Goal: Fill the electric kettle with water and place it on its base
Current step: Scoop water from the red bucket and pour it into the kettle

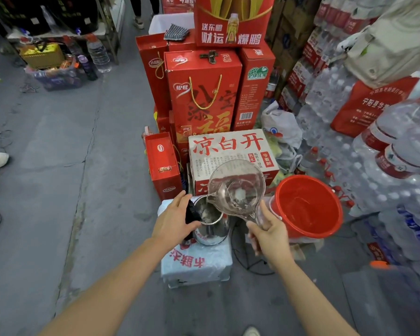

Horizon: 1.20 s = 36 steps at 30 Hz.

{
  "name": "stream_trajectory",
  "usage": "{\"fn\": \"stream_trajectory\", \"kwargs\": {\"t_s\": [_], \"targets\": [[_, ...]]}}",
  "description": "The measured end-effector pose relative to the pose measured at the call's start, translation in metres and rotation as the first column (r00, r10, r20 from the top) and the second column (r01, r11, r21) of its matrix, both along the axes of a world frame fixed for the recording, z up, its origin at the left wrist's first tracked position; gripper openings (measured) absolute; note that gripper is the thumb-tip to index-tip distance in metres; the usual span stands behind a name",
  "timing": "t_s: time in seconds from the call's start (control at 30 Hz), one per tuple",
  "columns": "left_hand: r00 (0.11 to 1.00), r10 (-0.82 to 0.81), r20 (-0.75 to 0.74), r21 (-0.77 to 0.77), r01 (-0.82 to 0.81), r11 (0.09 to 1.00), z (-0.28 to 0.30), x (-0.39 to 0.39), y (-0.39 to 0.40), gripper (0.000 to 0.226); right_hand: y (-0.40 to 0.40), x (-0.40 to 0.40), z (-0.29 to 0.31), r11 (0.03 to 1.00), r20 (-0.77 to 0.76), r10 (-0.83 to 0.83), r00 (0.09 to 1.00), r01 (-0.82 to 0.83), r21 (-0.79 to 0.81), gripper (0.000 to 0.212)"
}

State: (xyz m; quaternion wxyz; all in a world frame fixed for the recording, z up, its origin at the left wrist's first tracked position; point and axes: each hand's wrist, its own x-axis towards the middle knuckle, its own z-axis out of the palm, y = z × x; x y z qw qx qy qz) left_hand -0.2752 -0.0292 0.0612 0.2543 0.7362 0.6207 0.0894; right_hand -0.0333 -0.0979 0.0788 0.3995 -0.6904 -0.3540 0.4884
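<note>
A steel electric kettle (212, 232) stands with its mouth uncovered on a white wrapped package (197, 265). My left hand (174, 220) grips the kettle's black lid and handle at its left side. My right hand (269, 235) holds the handle of a clear plastic water scoop (238, 189), tilted so its spout rests over the kettle's mouth with water running in. A red bucket (308, 207) holding water stands just right of the scoop. The kettle's base is not visible.
Red gift boxes (201, 93) and a white carton (230, 151) are stacked right behind the kettle. Shrink-wrapped water bottle packs (364, 166) fill the right side. A black cable (243, 258) loops on the floor by the package. Grey concrete floor (58, 166) stretches left.
</note>
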Motion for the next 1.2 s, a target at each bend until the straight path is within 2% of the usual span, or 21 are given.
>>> {"fn": "stream_trajectory", "kwargs": {"t_s": [0.07,0.13,0.27,0.37,0.57,0.7,0.87,1.1,1.2], "targets": [[1.0,-0.008,-0.007,0.004,0.008,1.0,-0.001,0.001,0.001,0.083,-0.006,0.003,0.001,0.997,-0.199,-0.078,0.977,0.072,-0.039,0.078],[0.999,-0.016,-0.029,0.014,0.017,1.0,-0.002,0.001,0.002,0.083,-0.013,0.007,0.003,0.991,-0.285,-0.136,0.949,0.127,-0.051,0.075],[0.997,-0.035,-0.071,0.04,0.038,0.998,-0.001,0.003,0.003,0.083,-0.025,0.024,0.005,0.97,-0.359,-0.234,0.904,0.244,-0.019,0.066],[0.993,-0.052,-0.109,0.049,0.057,0.997,-0.003,0.004,0.005,0.085,-0.034,0.045,0.005,0.943,-0.36,-0.314,0.878,0.331,-0.015,0.068],[0.992,-0.051,-0.111,0.032,0.055,0.998,-0.011,0.002,0.007,0.086,-0.033,0.094,-0.002,0.879,-0.26,-0.468,0.845,0.476,-0.036,0.081],[0.996,-0.008,-0.086,0.024,0.01,1.0,-0.014,0.003,0.004,0.084,-0.022,0.126,-0.02,0.866,-0.172,-0.499,0.849,0.494,-0.072,0.087],[0.992,0.03,-0.119,0.026,-0.027,0.999,-0.012,0.006,0.004,0.083,-0.008,0.149,-0.047,0.86,-0.138,-0.504,0.853,0.481,-0.168,0.08],[0.989,0.024,-0.145,0.037,-0.019,0.999,-0.012,0.019,0.008,0.083,0.014,0.169,-0.084,0.846,-0.043,-0.492,0.87,0.466,-0.259,0.038],[0.987,0.027,-0.156,0.041,-0.021,0.999,-0.013,0.023,0.009,0.083,0.019,0.177,-0.087,0.866,0.098,-0.41,0.907,0.421,-0.27,0.021]]}}
